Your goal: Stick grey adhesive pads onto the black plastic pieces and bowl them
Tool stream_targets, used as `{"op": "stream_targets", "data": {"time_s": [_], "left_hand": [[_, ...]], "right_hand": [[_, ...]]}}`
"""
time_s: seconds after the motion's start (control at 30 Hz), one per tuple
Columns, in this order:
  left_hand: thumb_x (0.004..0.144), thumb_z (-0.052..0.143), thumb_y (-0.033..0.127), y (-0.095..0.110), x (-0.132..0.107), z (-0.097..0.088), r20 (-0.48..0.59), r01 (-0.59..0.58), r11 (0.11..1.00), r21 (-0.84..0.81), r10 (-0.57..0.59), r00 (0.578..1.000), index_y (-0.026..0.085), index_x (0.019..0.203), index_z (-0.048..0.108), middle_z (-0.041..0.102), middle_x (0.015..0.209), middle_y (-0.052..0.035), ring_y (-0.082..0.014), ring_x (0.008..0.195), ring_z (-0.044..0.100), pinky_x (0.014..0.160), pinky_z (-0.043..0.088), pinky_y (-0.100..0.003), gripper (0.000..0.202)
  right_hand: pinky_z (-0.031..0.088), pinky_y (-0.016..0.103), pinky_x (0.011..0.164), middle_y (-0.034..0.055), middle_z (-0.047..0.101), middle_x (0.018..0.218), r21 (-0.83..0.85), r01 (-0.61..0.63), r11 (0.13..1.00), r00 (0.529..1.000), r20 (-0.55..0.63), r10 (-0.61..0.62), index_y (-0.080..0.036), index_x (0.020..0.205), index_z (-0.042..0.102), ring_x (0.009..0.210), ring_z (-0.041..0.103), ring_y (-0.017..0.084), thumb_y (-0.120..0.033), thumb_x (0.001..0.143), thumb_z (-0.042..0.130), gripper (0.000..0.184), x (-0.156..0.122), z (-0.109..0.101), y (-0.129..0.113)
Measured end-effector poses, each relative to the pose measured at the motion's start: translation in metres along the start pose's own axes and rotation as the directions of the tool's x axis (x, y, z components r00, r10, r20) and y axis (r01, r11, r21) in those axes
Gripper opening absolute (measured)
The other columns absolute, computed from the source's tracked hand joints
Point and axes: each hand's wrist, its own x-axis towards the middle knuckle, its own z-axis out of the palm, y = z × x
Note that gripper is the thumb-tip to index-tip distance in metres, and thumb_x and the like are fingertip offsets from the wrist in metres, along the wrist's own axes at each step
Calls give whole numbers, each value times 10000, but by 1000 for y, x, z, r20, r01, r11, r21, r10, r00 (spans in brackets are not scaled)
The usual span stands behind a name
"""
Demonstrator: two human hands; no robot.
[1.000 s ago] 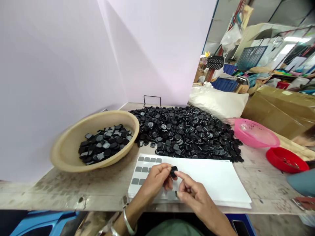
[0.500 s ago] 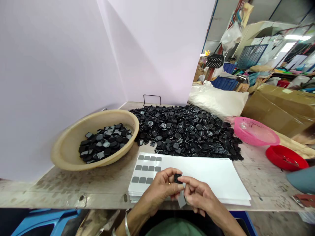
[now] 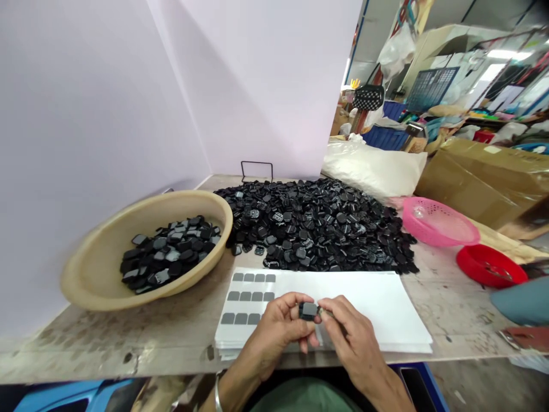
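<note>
My left hand pinches a small black square piece with a grey face, just above the white sticker sheet. My right hand meets it from the right, fingertips closed against the same piece. Rows of grey stickers remain at the sheet's left end. Behind the sheet lies a large heap of black pieces. A beige bowl at the left holds more pieces with grey faces.
A pink basket and a red bowl stand at the right. A white sack and a cardboard box lie behind them. White walls close off the left and back. A small black wire stand stands by the back wall.
A grey sticker that hung below my right fingers half a second ago is gone from there, and the piece now shows a grey face. Both hands stay together over the sheet.
</note>
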Motion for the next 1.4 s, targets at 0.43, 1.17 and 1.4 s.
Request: {"op": "stream_targets", "data": {"time_s": [0.43,1.17,1.4], "left_hand": [[631,764,164,-2,-1,3,-22,2,1000,-10,-2,1000,114,958,582,663,652,-23,-135,517,634,440,450,-183,378],[670,768,350,-15,1,-1,-14,-36,993,112,38,999,125,929,590,626,574,-12,-153,520,628,447,471,-210,386],[851,558,348,13,-14,-30,-243,-160,793,587,361,900,160,877,624,583,592,16,-78,486,498,441,363,-171,201]], "right_hand": [[452,273,674,40,588,856,-71,79,994,997,-1,-80,-220,1042,555,767,586,162,-211,961,344,226,-4,3,0],[430,257,617,21,569,801,-237,78,968,997,0,-80,-218,954,564,708,573,160,-177,954,348,220,-11,15,-4],[381,277,605,8,570,780,-495,83,865,992,122,-25,-230,850,542,698,586,170,-136,921,398,186,-8,16,3]]}}
